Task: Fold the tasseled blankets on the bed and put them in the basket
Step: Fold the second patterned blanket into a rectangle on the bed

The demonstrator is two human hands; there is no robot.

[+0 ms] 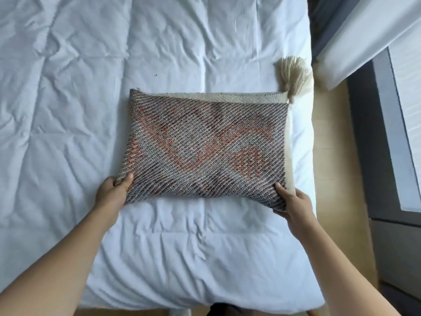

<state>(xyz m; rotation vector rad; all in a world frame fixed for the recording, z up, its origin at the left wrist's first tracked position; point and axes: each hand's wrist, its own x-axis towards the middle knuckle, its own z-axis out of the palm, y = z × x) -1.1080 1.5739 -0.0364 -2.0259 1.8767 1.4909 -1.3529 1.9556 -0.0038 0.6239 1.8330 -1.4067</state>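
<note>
A: Head view: blanket [205, 144] lies folded into a rectangle on the bed [68, 110], toward its right side, right edge near the bed's edge.

B: Hands?

A: Left hand [112, 193] grips the near-left corner, thumb on top of the weave, other fingers tucked under, hidden. Right hand [293, 202] grips the near-right corner, thumb on top, fingers curled beneath; that corner is lifted slightly off the bed.

B: Tassel?

A: One cream tassel [293, 76] at the far-right corner, fanned out on the bed. Cream strip of the blanket shows along the far and right edges under the patterned layer.

B: Surroundings?

A: White curtain [364, 37] and a window [401, 124] at right, wood floor [335, 156] beside the bed.
</note>
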